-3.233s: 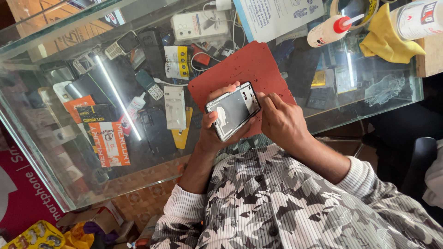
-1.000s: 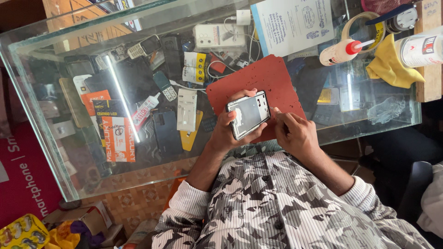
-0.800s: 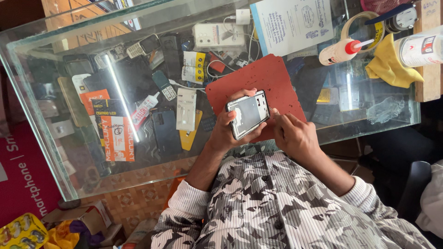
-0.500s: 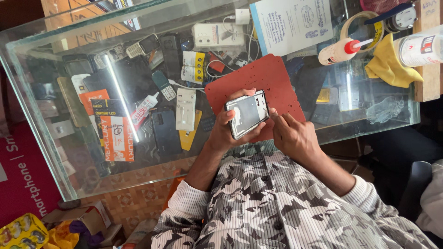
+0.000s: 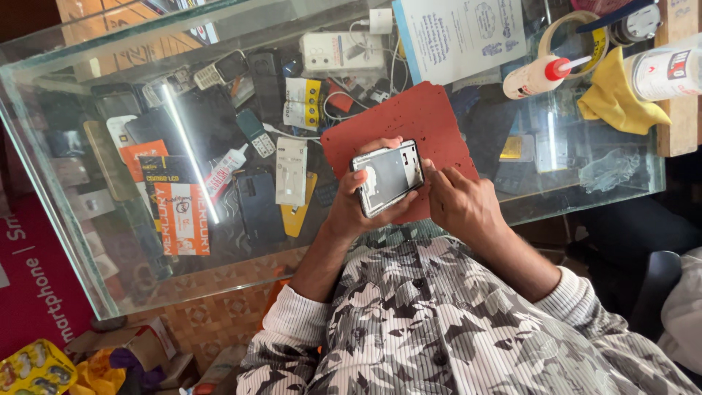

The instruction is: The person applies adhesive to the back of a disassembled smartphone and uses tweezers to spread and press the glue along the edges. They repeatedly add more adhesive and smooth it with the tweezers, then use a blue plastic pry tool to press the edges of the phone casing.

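My left hand point(image 5: 356, 208) grips a smartphone point(image 5: 387, 177) from below, its pale glossy face turned up. The phone hovers over a red mat point(image 5: 398, 128) that lies on a glass display counter point(image 5: 95, 278). My right hand point(image 5: 457, 201) rests at the phone's right edge, with fingertips touching its side near the corner. Both forearms wear a grey patterned shirt with ribbed white cuffs.
On the counter at the right stand a white glue bottle with a red tip point(image 5: 537, 74), a tape roll point(image 5: 567, 33), a yellow cloth point(image 5: 621, 99) and a white spray bottle point(image 5: 669, 72). A printed sheet point(image 5: 461, 36) lies at the back. Inside the case lie several phones and packets.
Over the last three seconds the view shifted slightly and the phone moved a little toward the mat. My right fingers stay working at the phone's right edge.
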